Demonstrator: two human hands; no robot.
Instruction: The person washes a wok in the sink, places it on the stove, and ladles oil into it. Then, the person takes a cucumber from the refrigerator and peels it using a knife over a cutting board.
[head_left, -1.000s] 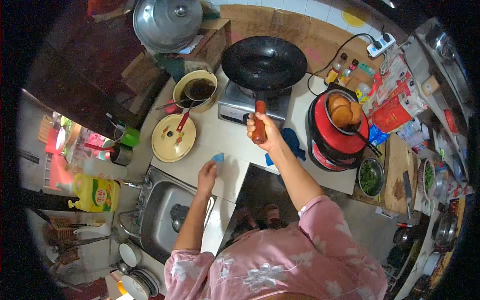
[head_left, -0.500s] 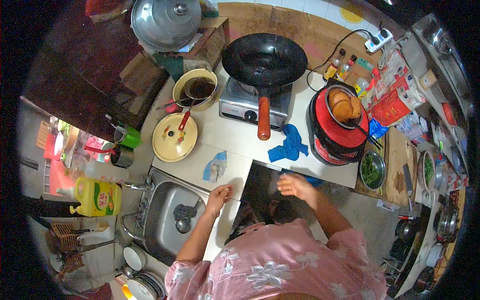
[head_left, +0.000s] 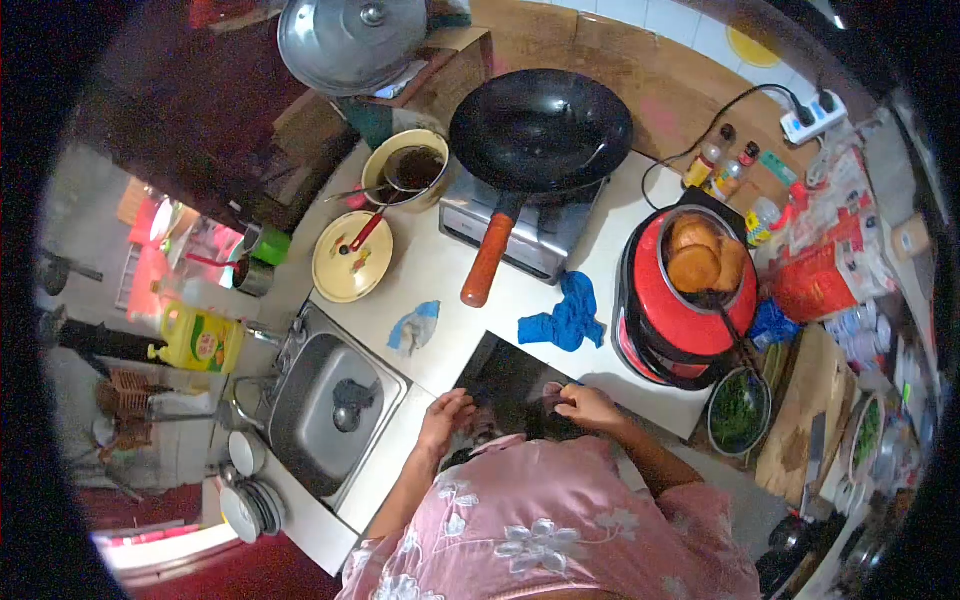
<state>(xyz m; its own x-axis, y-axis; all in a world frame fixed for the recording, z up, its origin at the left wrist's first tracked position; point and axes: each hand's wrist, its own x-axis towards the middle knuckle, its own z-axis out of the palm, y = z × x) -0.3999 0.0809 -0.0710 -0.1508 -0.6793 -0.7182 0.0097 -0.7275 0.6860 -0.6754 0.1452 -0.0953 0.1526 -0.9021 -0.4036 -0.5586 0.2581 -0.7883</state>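
My left hand [head_left: 442,420] is over the counter by the sink's right side, its fingers curled in and nothing visible in them. My right hand [head_left: 590,406] is at the counter's front edge, fingers bent toward the thumb, also with nothing visible in it. Between them lies a dark gap [head_left: 510,385] in the counter. A crumpled blue cloth [head_left: 565,318] lies just beyond my right hand. Ahead, a black wok [head_left: 540,125] with a wooden handle [head_left: 490,262] sits on a portable stove [head_left: 520,235]. A blue-and-grey rag [head_left: 414,328] lies beyond my left hand.
Left is a steel sink [head_left: 315,430] with a dark scrubber [head_left: 350,395]. Behind it stand an enamel lid [head_left: 352,255] and a pot of dark liquid [head_left: 410,165]. At right, a red cooker [head_left: 650,310] bears a bowl of brown pieces [head_left: 700,255], near a bowl of greens [head_left: 740,412].
Both hands have come down slightly, and their fingers have curled in from a more open pose. The view has turned and shifted, so the wok handle now slants left.
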